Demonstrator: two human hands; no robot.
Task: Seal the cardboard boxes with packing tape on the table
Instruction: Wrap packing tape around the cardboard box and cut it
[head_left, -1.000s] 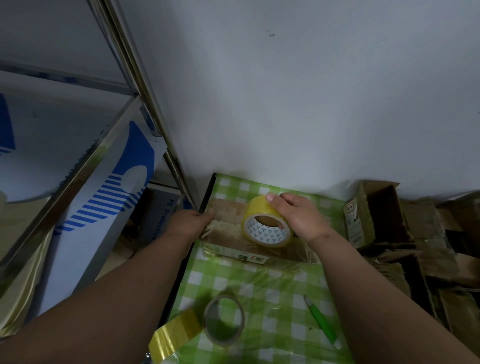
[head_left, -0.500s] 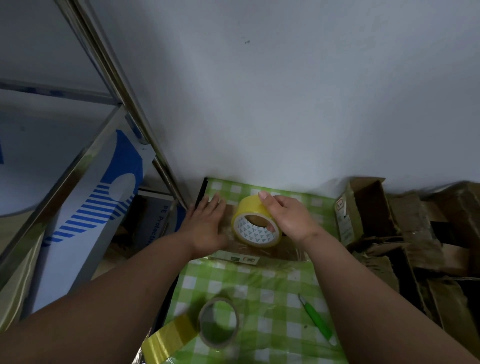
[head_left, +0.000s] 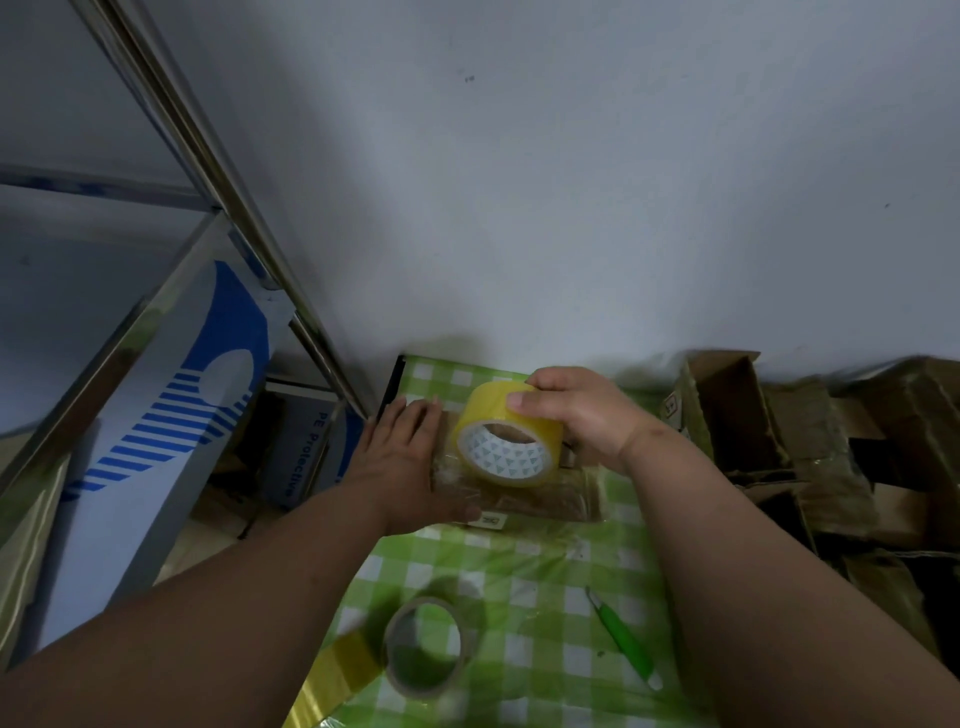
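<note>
We're mid-taping: left hand (head_left: 402, 457) flat, fingers straight, pressing the cardboard box (head_left: 519, 493) at the table's (head_left: 524, 571) far edge; right hand (head_left: 576, 415) grips the yellow tape roll (head_left: 506, 436) on top. Next we'd likely pull tape rightward, keeping it taut

Your left hand (head_left: 402, 457) lies flat and palm down, fingers straight and close together, pointing away from you, with the bare forearm running in long from the lower left. Your right hand (head_left: 576, 410) sits a little higher and to the right, fingers (head_left: 550, 376) curled over the top and the thumb (head_left: 527, 401) pinching the near side of what it grips. The right wrist bends down and its forearm comes in from the lower right.
</note>
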